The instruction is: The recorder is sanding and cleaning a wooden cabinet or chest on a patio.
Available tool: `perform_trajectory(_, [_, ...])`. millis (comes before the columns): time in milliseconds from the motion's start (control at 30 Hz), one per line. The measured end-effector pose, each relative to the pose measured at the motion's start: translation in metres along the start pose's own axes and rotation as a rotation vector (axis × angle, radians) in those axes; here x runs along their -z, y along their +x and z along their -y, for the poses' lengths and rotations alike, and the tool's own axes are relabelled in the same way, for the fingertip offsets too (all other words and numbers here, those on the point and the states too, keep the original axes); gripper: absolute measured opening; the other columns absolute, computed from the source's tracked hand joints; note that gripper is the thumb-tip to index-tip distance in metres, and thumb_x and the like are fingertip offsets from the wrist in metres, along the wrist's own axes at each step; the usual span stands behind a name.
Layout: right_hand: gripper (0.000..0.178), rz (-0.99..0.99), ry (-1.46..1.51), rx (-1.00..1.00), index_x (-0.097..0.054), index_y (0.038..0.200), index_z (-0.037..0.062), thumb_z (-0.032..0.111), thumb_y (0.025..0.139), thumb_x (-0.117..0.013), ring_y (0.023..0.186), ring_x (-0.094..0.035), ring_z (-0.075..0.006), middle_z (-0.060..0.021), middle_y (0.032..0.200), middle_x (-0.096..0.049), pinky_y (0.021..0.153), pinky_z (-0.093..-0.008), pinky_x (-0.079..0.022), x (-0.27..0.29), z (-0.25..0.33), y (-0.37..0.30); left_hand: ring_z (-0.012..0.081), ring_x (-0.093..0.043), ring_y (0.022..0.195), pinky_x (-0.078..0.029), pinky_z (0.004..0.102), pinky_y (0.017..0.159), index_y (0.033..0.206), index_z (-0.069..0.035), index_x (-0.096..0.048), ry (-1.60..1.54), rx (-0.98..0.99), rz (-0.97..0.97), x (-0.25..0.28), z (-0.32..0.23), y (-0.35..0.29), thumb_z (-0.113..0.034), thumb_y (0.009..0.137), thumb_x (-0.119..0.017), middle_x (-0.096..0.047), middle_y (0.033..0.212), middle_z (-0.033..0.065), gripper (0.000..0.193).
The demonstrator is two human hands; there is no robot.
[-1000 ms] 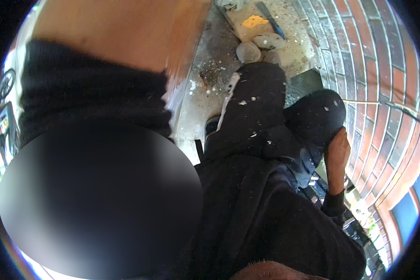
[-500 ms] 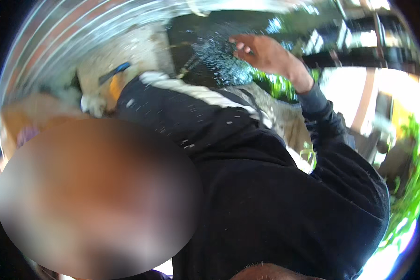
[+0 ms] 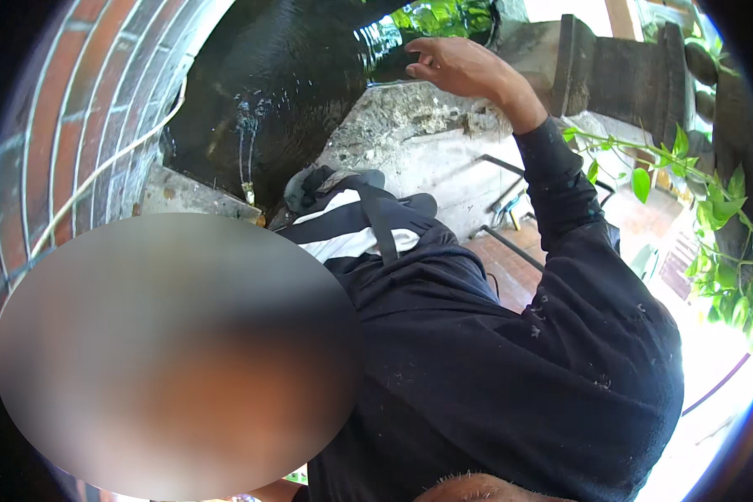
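My right hand (image 3: 464,71) is raised at the upper right, over the far edge of a rough concrete ledge (image 3: 410,117) beside dark water (image 3: 234,84). Its fingers are loosely bent and spread from the thumb, and I see nothing between them. A black sleeve (image 3: 552,184) covers that arm. My left hand does not show; a blurred oval hides much of the lower left. Below the water, black and white striped trousers (image 3: 351,222) show past my black top (image 3: 477,360).
A brick wall (image 3: 67,100) with a pale cable (image 3: 113,159) curves along the left. A leafy vine (image 3: 644,180) hangs at the right near stone blocks (image 3: 615,75). Dark metal bars (image 3: 510,247) stand beyond my sleeve, above a reddish floor (image 3: 506,268).
The view has swung, bringing more water, wall and ledge into sight. A blue-and-black object and a yellow patch at the left no longer show. My right hand stays raised, slightly higher in view.
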State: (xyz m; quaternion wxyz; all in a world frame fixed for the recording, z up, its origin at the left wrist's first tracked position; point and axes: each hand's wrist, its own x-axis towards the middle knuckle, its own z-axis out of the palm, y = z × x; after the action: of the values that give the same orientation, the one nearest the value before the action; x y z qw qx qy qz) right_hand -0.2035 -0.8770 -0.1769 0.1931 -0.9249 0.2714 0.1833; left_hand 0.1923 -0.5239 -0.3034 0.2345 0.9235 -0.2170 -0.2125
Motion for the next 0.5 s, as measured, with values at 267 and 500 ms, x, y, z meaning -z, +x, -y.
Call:
perform_trajectory(267, [0.044, 0.48, 0.141, -0.142, -0.074, 0.096, 0.0033, 0.046, 0.092, -0.064, 0.088, -0.069, -0.0416, -0.0217, 0.097, -0.072, 0.079, -0.0513, -0.054, -0.215, -0.062, -0.077, 0.0371, -0.067, 0.114, -0.053, 0.048, 0.094, 0.126, 0.0, -0.065, -0.011, 0.016, 0.015, 0.02, 0.035, 0.007, -0.053, 0.089, -0.061, -0.069, 0.121, 0.0251, 0.064])
perform_trajectory(500, [0.025, 0.477, 0.768, -0.101, -0.072, 0.087, -0.0004, 0.022, 0.078, -0.065, 0.075, -0.067, -0.0297, -0.021, 0.08, -0.068, 0.065, -0.0452, -0.051, -0.321, -0.034, -0.181, 0.0369, -0.067, 0.114, -0.053, 0.0479, 0.094, 0.126, 0.0, -0.065, -0.148, -0.046, -0.114, 0.046, -0.006, 0.038, -0.052, 0.09, -0.061, -0.069, 0.12, 0.025, 0.063])
